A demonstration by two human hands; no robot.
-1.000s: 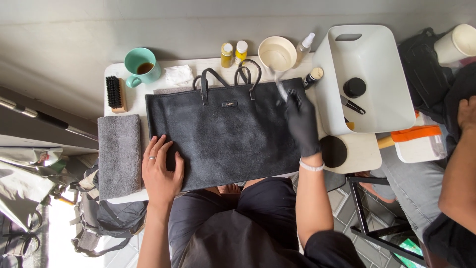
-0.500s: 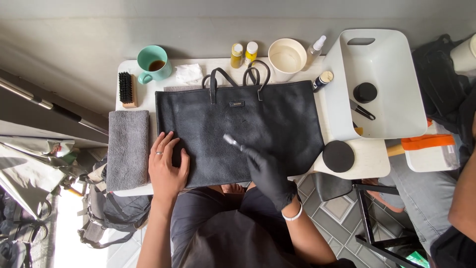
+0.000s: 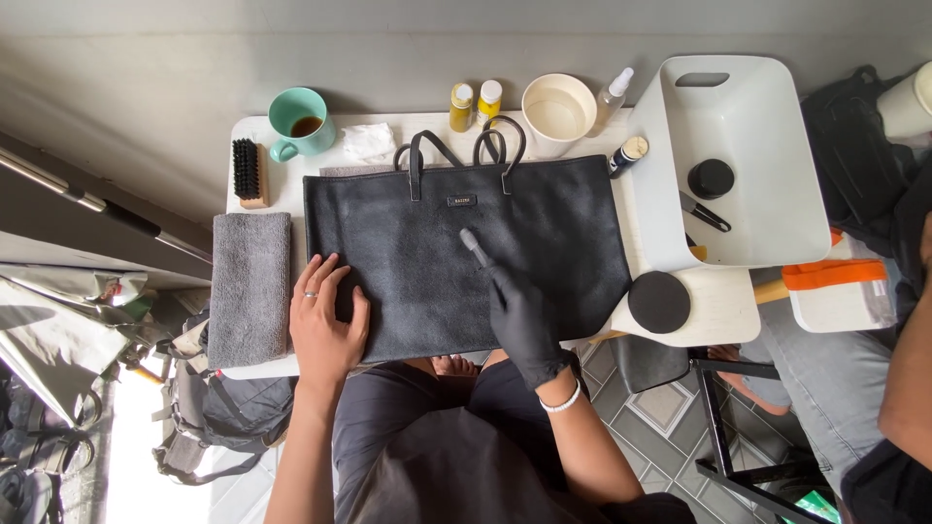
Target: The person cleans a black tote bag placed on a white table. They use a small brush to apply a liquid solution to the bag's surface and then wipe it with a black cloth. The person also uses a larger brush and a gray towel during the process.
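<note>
Head view: my bare left hand point(image 3: 327, 325) lies flat and spread, pinning the black leather tote bag point(image 3: 466, 257) on the white table point(image 3: 723, 306); my black-gloved right hand point(image 3: 524, 320) grips a small grey brush point(image 3: 475, 246) mid-bag. Farther off, a teal mug point(image 3: 301, 121) sits handy.

L hand point(image 3: 325, 325) flat; gloved R hand point(image 3: 524, 320) gripping
</note>
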